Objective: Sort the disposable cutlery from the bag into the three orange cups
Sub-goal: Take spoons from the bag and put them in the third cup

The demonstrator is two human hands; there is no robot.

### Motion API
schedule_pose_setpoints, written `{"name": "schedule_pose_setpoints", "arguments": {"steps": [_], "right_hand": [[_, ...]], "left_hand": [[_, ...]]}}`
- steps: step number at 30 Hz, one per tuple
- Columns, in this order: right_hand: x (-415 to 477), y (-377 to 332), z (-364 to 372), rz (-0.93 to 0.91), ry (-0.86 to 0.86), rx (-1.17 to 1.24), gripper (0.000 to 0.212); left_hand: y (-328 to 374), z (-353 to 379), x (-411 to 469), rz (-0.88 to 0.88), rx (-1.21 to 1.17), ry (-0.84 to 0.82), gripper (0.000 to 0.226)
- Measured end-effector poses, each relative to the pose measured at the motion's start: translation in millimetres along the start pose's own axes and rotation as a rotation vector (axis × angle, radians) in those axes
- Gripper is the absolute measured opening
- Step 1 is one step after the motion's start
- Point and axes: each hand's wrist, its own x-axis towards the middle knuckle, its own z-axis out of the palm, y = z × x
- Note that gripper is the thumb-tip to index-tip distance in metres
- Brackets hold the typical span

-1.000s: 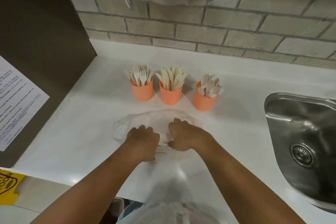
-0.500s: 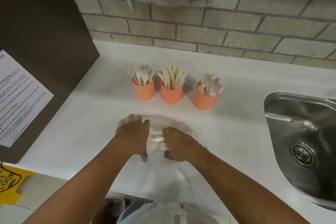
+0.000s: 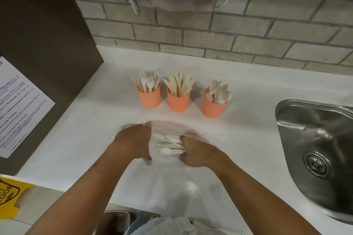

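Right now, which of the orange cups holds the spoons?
The right-end cup, nearest the sink: spoons stick out; the middle cup holds knives, the left cup forks.

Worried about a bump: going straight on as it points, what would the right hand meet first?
The right hand probably meets the cutlery in the bag at once; then the left hand.

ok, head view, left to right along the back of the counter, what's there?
printed notice → cup of forks → cup of knives → cup of spoons → sink
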Motion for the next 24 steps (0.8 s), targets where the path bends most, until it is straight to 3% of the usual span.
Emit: {"name": "schedule_pose_setpoints", "arguments": {"steps": [5,9,13,21,24], "right_hand": [[-4,6,-17,-0.031,-0.041,0.154,0.016],[-8,18,-21,-0.013,-0.018,0.227,0.039],[-8,16,-24,-0.030,-0.013,0.258,0.012],[-3,8,-7,-0.068,-0.039,0.493,0.027],[-1,8,-3,-0.048,-0.030,0.563,0.021]], "left_hand": [[-4,-7,0,0.097,-0.197,-0.042,0.083],[-10,-10,-1,0.198,-0.362,0.008,0.056],[-5,-15,-2,0.255,-0.440,0.178,0.012],[18,-19,-7,0.260,-0.311,0.190,0.025],[22,-15,-8,0.243,-0.520,0.125,0.030]]}}
